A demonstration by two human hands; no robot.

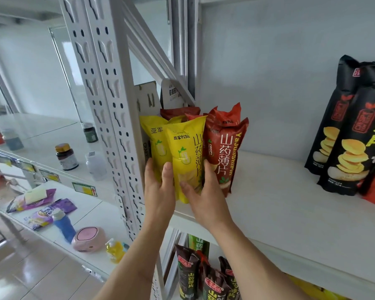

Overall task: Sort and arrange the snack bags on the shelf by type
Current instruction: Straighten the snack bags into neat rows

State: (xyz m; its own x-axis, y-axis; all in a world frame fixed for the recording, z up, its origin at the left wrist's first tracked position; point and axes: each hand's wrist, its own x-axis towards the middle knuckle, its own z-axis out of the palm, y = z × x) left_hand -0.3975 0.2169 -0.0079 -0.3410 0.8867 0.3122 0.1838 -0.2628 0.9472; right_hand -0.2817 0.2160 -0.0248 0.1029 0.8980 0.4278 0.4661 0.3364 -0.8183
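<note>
Two yellow snack bags stand upright at the left end of the white shelf (268, 202). The front yellow bag (187, 152) is held between both hands near its bottom. My left hand (159, 191) presses its left side with straight fingers, reaching onto the rear yellow bag (155, 144). My right hand (200, 191) curls round its right lower side, thumb on the front. Red snack bags (223, 148) stand right beside the yellow ones, with more behind. Black chip bags (351, 135) stand at the shelf's right end.
A perforated white upright post (108, 105) borders the bags on the left. The shelf below holds dark snack bags (188, 276). The neighbouring shelving at left carries jars (66, 156), purple packets (46, 211), a pink device (88, 238) and a yellow bottle (115, 251).
</note>
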